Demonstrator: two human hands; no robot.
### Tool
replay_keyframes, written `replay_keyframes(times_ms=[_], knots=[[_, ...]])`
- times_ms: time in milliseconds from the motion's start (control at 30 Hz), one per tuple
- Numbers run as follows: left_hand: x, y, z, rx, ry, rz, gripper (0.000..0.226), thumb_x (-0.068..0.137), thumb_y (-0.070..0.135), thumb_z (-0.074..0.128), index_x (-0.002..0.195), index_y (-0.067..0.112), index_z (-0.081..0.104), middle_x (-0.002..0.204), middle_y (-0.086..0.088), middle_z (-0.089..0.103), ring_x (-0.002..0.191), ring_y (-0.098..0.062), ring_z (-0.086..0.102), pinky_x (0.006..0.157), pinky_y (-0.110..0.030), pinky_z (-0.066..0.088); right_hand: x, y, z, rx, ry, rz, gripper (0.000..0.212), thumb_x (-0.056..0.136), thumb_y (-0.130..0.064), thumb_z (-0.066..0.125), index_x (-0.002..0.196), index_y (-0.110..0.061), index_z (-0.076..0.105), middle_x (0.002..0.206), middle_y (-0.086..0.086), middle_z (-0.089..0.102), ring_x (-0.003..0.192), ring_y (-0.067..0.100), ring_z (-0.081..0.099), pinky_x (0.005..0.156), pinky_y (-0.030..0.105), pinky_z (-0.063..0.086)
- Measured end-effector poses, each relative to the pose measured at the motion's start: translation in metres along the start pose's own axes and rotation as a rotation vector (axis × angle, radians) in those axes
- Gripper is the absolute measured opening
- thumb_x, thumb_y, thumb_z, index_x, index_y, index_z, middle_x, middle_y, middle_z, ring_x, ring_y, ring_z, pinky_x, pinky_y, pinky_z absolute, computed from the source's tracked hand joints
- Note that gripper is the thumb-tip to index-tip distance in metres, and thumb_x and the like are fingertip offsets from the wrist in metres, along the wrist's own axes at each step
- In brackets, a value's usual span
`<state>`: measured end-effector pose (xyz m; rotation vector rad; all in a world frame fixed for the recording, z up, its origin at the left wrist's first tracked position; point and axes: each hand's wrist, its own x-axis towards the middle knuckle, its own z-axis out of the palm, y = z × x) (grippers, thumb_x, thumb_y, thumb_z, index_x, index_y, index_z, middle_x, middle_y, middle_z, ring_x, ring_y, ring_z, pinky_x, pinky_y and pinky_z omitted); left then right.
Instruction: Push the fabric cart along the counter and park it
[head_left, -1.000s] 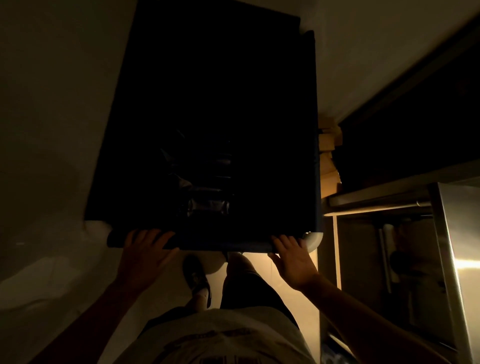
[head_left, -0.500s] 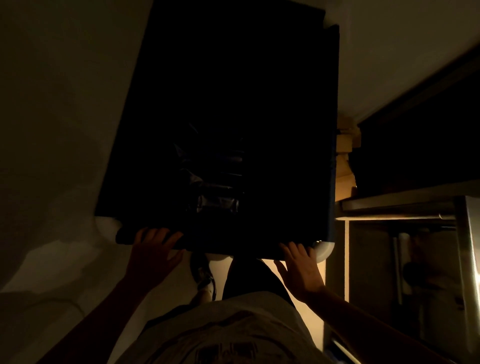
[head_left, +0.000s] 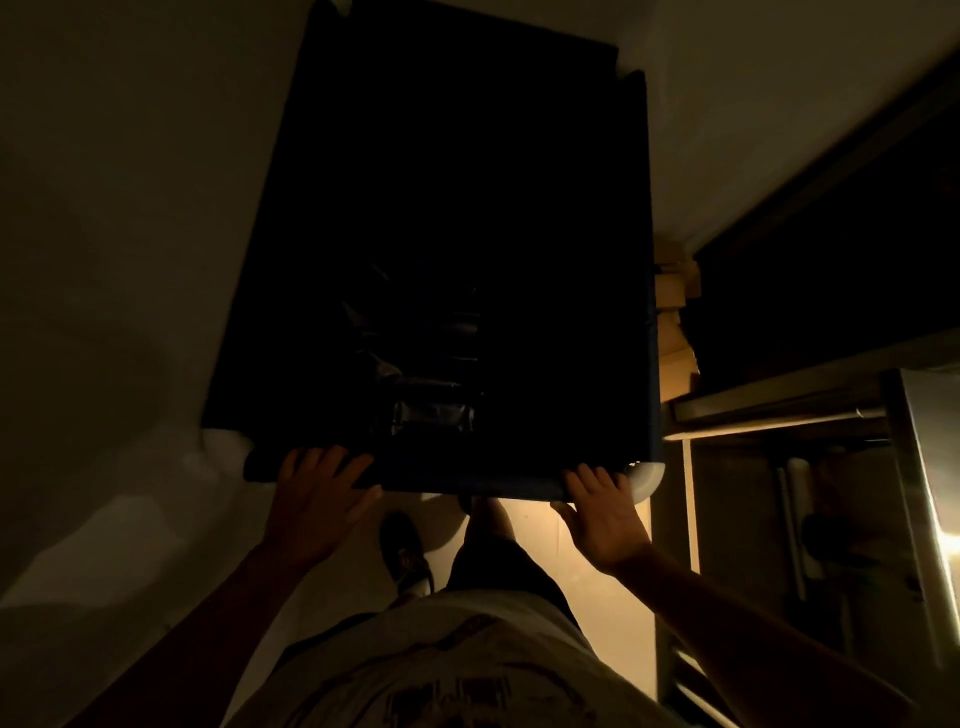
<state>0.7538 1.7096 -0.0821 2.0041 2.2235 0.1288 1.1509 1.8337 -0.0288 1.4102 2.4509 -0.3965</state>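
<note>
The scene is very dim. A large dark fabric cart (head_left: 571, 260) fills the middle of the head view, its inside almost black with a faint shiny bundle near the front. My left hand (head_left: 317, 499) curls over the cart's near rim on the left side. My right hand (head_left: 605, 512) lies with its fingers over the near rim beside the pale rounded corner fitting (head_left: 649, 475). Both arms reach forward from the bottom of the frame.
A steel counter (head_left: 779, 402) with a shelf below runs along the right, close to the cart's side. Cardboard boxes (head_left: 675, 312) are stacked between cart and counter. A pale wall (head_left: 130, 208) stands on the left. My foot (head_left: 405, 551) shows on the lit floor.
The cart has rolled forward with both hands keeping their places on the near rim. The counter and boxes have slid nearer in the view.
</note>
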Motion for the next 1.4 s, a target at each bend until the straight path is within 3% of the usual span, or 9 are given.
replay_keyframes(times_ms=[233,667,833,1000,1167,1400], knots=[[0.001,0.0,-0.008,-0.044,-0.006,-0.007,0.054,0.097,0.062,0.035,0.126,0.026,0.065,0.116,-0.003,0.065,0.108,-0.031,0.057,0.102,-0.05,0.038,0.0,-0.008,-0.012,-0.024,-0.1,0.038,0.05,0.107,-0.049,0.041,0.152,-0.025,0.043,0.148,-0.003,0.049,0.133,0.021,0.048,0.116,0.038,0.033],[0.003,0.005,-0.024,0.001,-0.079,0.0,0.051,0.095,0.06,0.042,0.127,0.027,0.064,0.115,-0.004,0.066,0.109,-0.031,0.059,0.1,-0.047,0.038,-0.003,-0.021,-0.027,-0.033,-0.147,0.083,0.045,0.107,-0.041,0.046,0.149,-0.024,0.043,0.147,0.0,0.049,0.134,0.024,0.048,0.116,0.04,0.036],[0.002,0.011,-0.037,0.003,-0.101,-0.008,0.058,0.095,0.061,0.035,0.127,0.024,0.065,0.117,-0.008,0.069,0.11,-0.035,0.061,0.105,-0.051,0.038,-0.01,-0.028,-0.03,-0.023,-0.108,0.108,0.043,0.108,-0.041,0.043,0.148,-0.023,0.044,0.143,0.001,0.052,0.132,0.025,0.05,0.118,0.043,0.033],[-0.007,0.031,-0.046,-0.111,-0.108,-0.136,0.057,0.094,0.055,0.037,0.131,0.02,0.064,0.13,-0.012,0.065,0.122,-0.039,0.058,0.114,-0.058,0.03,-0.034,-0.028,-0.038,0.089,0.002,0.116,0.045,0.109,-0.039,0.043,0.15,-0.021,0.046,0.143,0.003,0.054,0.135,0.027,0.05,0.12,0.043,0.032],[-0.015,0.057,-0.077,-0.321,-0.061,-0.203,0.045,0.101,0.041,0.047,0.138,0.016,0.055,0.137,-0.017,0.058,0.125,-0.044,0.053,0.107,-0.057,0.043,-0.07,-0.018,-0.05,0.168,0.101,0.093,0.048,0.108,-0.037,0.046,0.153,-0.02,0.044,0.148,0.003,0.051,0.138,0.026,0.048,0.119,0.043,0.033],[-0.046,0.112,-0.127,-0.335,0.123,-0.106,0.041,0.101,0.035,0.051,0.136,0.015,0.055,0.133,-0.017,0.06,0.122,-0.041,0.056,0.103,-0.054,0.048,-0.139,-0.007,-0.071,0.216,0.281,0.103,0.054,0.108,-0.039,0.047,0.157,-0.02,0.039,0.157,0.005,0.045,0.144,0.028,0.043,0.123,0.044,0.03]])
